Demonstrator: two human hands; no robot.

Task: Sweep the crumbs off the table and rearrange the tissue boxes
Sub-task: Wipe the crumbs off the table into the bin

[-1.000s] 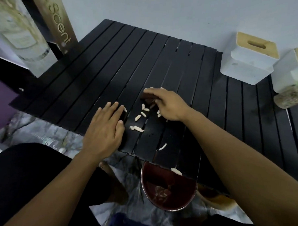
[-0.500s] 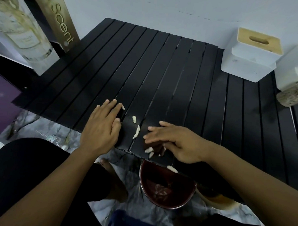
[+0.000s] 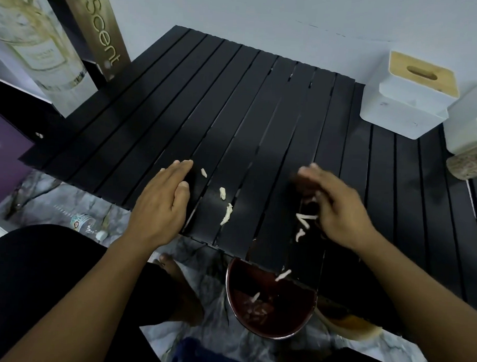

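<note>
A dark red bowl [image 3: 270,305] sits on the floor, tucked partly under the near edge of the black slatted table [image 3: 234,120]. Some crumbs are already inside it. One pale crumb [image 3: 283,275] lies right at the table edge, just above the bowl.

A little farther in, the right hand [image 3: 337,212] is over the table. It is blurry. Its fingers are loosely curled, and I cannot tell if it holds anything. A few small crumbs [image 3: 304,222] lie just beside it, on the side toward the bowl.

The left hand [image 3: 159,204] lies flat and open on the table, fingers together, holding nothing. Three long crumbs [image 3: 225,205] lie just beside its fingers, between the two hands. They form a line that runs toward the near edge. The bowl is nearer than they are and off to the right. The left hand is closer to these three, so I think it would push them toward the bowl.

Far back on the right stand two white tissue boxes with wooden tops. The first box [image 3: 407,98] and the second box [image 3: 469,119] are just beside each other, well apart from both hands.
</note>
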